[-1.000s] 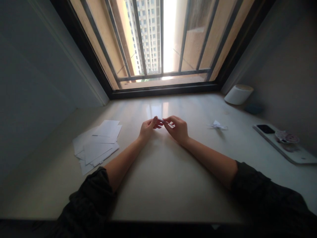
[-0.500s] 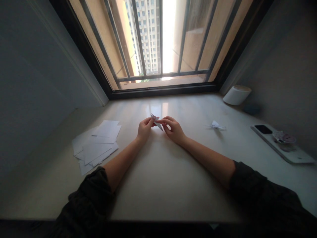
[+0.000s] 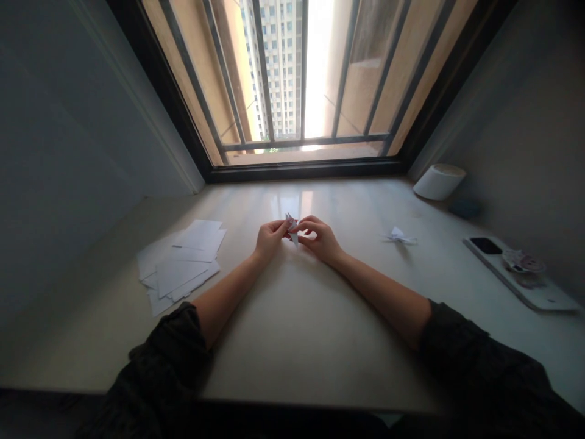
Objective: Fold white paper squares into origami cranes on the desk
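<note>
Between my two hands is a small piece of folded white paper (image 3: 294, 236), with narrow points sticking up and down. My left hand (image 3: 270, 236) is closed on it, thumb and fingers pinching its left side. From the other side my right hand (image 3: 319, 236) pinches it with thumb and forefinger, the other fingers curled. My fingers hide part of the folds. To the right, a folded paper crane (image 3: 397, 235) sits on the white counter (image 3: 292, 341).
Loose white paper sheets (image 3: 183, 268) lie in an overlapping pile on the left. A white cylindrical object (image 3: 439, 182) is by the right wall, near a dark rounded thing (image 3: 465, 208). A pale flat device (image 3: 516, 274) carries a coiled item (image 3: 524, 261). A barred window (image 3: 301, 171) is behind.
The folded paper has turned more upright between my hands and moved slightly right. My right fingers have closed in on its lower point. The whole view has shifted a little.
</note>
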### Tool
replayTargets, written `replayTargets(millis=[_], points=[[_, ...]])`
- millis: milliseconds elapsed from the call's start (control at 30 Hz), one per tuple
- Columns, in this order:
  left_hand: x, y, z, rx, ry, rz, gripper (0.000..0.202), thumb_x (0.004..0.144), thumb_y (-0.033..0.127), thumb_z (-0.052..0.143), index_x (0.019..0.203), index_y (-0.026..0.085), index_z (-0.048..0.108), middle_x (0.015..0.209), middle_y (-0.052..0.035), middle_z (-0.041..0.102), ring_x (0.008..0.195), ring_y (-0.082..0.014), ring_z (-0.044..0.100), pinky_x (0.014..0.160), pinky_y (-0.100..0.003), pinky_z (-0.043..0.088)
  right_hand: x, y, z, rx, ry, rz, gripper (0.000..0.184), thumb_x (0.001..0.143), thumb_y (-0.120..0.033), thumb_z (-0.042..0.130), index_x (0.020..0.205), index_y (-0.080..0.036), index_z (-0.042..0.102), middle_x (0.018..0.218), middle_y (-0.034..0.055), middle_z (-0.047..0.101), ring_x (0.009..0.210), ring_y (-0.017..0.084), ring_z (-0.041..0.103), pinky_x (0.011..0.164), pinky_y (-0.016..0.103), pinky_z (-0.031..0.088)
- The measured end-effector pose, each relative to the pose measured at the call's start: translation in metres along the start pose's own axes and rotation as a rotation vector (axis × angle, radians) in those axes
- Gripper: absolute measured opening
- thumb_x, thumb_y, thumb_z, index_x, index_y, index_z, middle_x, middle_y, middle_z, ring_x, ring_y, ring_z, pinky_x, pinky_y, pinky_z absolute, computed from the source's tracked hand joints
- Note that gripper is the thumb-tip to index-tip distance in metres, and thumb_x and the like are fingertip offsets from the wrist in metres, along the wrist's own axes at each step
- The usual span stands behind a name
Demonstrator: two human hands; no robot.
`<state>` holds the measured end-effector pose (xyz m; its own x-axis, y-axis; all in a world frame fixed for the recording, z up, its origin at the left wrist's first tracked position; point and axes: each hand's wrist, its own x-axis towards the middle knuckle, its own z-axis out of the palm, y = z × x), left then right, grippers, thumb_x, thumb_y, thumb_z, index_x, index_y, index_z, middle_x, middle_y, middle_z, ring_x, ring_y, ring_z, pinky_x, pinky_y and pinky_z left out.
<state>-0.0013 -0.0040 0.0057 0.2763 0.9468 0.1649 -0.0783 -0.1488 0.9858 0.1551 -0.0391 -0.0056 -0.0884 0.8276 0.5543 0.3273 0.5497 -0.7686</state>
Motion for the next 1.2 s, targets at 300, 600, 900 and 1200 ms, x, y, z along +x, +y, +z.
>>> replayTargets(millis=[300, 600, 900, 1200], points=[[-0.002, 0.000, 0.001, 0.037, -0.028, 0.008, 0.039, 0.073, 0.052, 0.067, 0.077, 0.014, 0.075, 0.067, -0.0036, 0.068, 0.059, -0.0129, 0.057, 0.058, -0.026, 0.044, 0.001, -0.002, 0.000, 0.047, 0.030, 0.130, 0.022, 0.072, -0.045, 0.073, 0.078, -0.024, 0.074, 0.081, 0.0034, 0.066, 0.080, 0.017, 0.061, 0.067, 0.030, 0.050], [0.000, 0.001, 0.001, 0.031, -0.020, 0.027, 0.043, 0.073, 0.055, 0.065, 0.079, 0.013, 0.073, 0.066, -0.0040, 0.067, 0.060, -0.0128, 0.057, 0.061, -0.026, 0.046, 0.001, 0.003, 0.001, 0.091, 0.031, 0.121, 0.024, 0.078, -0.046, 0.066, 0.084, -0.024, 0.074, 0.085, 0.0034, 0.067, 0.079, 0.015, 0.062, 0.065, 0.027, 0.049], [0.000, 0.000, -0.001, 0.012, -0.050, 0.013, 0.042, 0.071, 0.055, 0.068, 0.082, 0.014, 0.072, 0.076, -0.0067, 0.071, 0.064, -0.0163, 0.064, 0.065, -0.029, 0.049, -0.001, -0.010, -0.001, 0.000, 0.147, 0.076, 0.024, 0.081, -0.045, 0.064, 0.082, -0.022, 0.071, 0.084, 0.0041, 0.065, 0.075, 0.015, 0.061, 0.063, 0.029, 0.050], [-0.001, 0.002, 0.000, 0.029, -0.044, 0.018, 0.041, 0.072, 0.054, 0.067, 0.081, 0.015, 0.072, 0.075, -0.0069, 0.072, 0.066, -0.0175, 0.066, 0.066, -0.029, 0.048, 0.000, -0.007, -0.001, -0.011, 0.203, 0.170, 0.026, 0.078, -0.047, 0.065, 0.078, -0.021, 0.069, 0.082, 0.0036, 0.070, 0.077, 0.017, 0.063, 0.067, 0.031, 0.050]])
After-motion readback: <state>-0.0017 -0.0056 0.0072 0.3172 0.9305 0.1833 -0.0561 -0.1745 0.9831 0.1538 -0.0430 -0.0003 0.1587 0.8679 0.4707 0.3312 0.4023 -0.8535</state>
